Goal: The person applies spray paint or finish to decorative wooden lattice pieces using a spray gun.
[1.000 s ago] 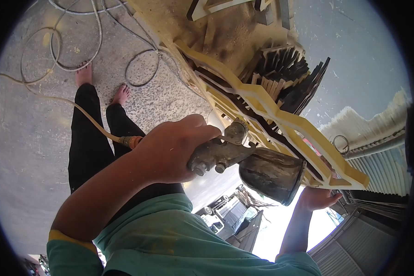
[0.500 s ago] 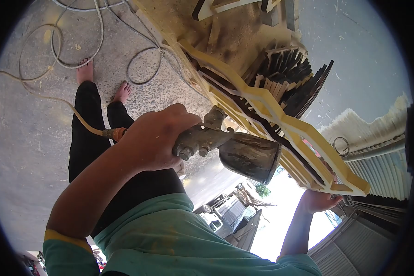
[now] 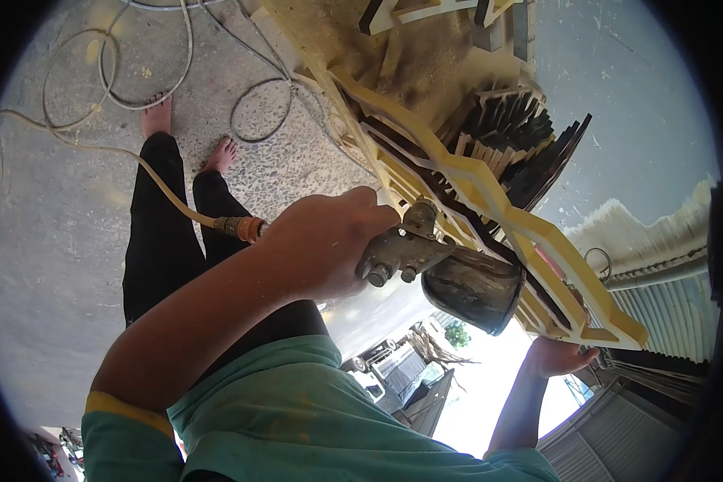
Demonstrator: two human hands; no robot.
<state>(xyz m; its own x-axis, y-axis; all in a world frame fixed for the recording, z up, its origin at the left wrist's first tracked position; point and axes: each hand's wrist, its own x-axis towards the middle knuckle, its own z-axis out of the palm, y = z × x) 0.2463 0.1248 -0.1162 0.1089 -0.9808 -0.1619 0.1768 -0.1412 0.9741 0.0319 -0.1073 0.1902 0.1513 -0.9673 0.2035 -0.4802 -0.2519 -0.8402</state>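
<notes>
My left hand (image 3: pixel 325 241) is closed round the handle of a worn metal spray gun (image 3: pixel 406 251). A dark, paint-stained cup (image 3: pixel 474 287) hangs on the gun close to a pale-yellow slatted wooden frame (image 3: pixel 478 183). Behind the fist, an orange-ended coupling (image 3: pixel 241 226) joins a yellowish air hose (image 3: pixel 162 181). At the lower right my right hand (image 3: pixel 561 357) grips the frame's end from beneath, thumb stretched outward; its other fingers are partly hidden by the wood. Dark brown strips show between the frame's yellow members.
Loops of hose (image 3: pixel 189 60) lie on the concrete floor near my bare feet (image 3: pixel 157 116). Beyond the frame are a stack of dark-edged wooden slats (image 3: pixel 510 120) and an overspray-stained board (image 3: pixel 434 68). A grey wall (image 3: pixel 618 104) stands to the right, and a truck (image 3: pixel 369 377) outside.
My left hand has carried the spray gun to the right and slightly down, along the frame. My right hand keeps its grip, and the frame has barely shifted.
</notes>
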